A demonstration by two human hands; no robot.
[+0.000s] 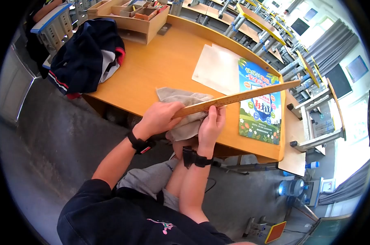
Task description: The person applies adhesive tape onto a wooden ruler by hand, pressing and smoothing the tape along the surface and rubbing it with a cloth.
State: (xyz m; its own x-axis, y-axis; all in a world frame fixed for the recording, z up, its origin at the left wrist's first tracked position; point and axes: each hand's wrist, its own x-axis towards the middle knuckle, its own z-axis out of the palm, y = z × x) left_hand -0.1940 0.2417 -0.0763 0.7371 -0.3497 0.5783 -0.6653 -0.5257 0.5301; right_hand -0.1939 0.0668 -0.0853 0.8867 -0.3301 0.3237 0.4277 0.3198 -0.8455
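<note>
A long wooden ruler (250, 94) is held at a slant above the desk's near edge, its far end rising to the right. My left hand (160, 116) is closed around the ruler's left end. With thumb and fingers, my right hand (212, 122) grips its lower edge nearer the middle. A grey-beige cloth (185, 98) is bunched behind and below the ruler, between my hands, and lies partly on the desk. Whether my fingers also pinch the cloth is hidden. Both wrists wear black bands.
The wooden desk (152, 69) carries a dark jacket (89, 55), a wooden organizer (130, 20) with small items, blank sheets (216, 67) and a colourful poster (260, 108). An upturned stool or chair (319, 114) stands right of it. A blue water bottle (291, 188) sits at lower right.
</note>
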